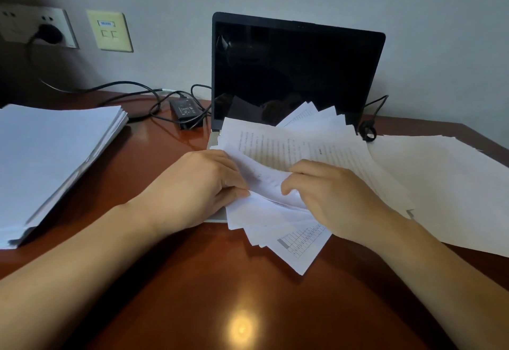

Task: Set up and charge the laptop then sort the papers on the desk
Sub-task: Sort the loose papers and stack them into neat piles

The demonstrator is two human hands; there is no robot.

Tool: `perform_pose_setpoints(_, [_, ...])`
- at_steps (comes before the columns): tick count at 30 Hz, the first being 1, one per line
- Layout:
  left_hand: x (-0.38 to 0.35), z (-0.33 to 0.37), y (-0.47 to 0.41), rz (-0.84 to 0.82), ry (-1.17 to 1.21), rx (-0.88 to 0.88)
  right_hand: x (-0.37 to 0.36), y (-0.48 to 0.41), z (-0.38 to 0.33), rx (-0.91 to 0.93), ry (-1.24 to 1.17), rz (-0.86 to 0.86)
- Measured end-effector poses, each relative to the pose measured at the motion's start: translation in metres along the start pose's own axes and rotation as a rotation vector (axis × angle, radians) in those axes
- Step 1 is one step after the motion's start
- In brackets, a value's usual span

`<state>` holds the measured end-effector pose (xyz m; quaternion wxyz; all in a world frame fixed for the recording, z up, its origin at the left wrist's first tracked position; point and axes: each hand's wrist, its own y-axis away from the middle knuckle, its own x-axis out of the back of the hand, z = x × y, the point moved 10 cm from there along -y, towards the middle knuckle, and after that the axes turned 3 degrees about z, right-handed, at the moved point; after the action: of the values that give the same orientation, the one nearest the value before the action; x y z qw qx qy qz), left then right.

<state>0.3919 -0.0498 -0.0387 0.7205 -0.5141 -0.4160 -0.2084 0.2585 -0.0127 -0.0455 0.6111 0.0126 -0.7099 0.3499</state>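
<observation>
An open laptop point(294, 69) with a dark screen stands at the back of the desk. A fanned bundle of printed papers point(278, 146) lies over its keyboard. My left hand point(198, 184) pinches the left edge of that bundle. My right hand point(336, 198) curls its fingers round sheets in the middle of the fan. A black charger brick point(185, 114) lies left of the laptop, and its cable runs to a plug in the wall socket point(48, 33).
A tall neat stack of white paper point(52, 154) sits at the left of the brown wooden desk point(192, 281). Loose white sheets point(451, 184) spread over the right side. A beige data outlet plate point(109, 31) is on the wall. A coiled cable point(369, 129) lies right of the laptop.
</observation>
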Motion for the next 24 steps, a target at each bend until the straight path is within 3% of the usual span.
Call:
perform_pose_setpoints(4, [0.004, -0.002, 0.000, 0.000, 0.034, 0.030, -0.008, 0.001, -0.002, 0.002, -0.141, -0.111])
perform_pose_setpoints(9, [0.011, -0.001, -0.001, 0.053, 0.047, 0.058, -0.006, 0.000, -0.002, -0.001, -0.130, -0.106])
perform_pose_setpoints(19, [0.022, 0.008, -0.001, 0.102, -0.076, -0.014, 0.017, 0.000, 0.016, -0.097, -0.003, 0.156])
perform_pose_setpoints(24, [0.005, 0.009, 0.003, -0.057, -0.095, -0.075, 0.027, 0.004, 0.034, -0.177, 0.022, 0.234])
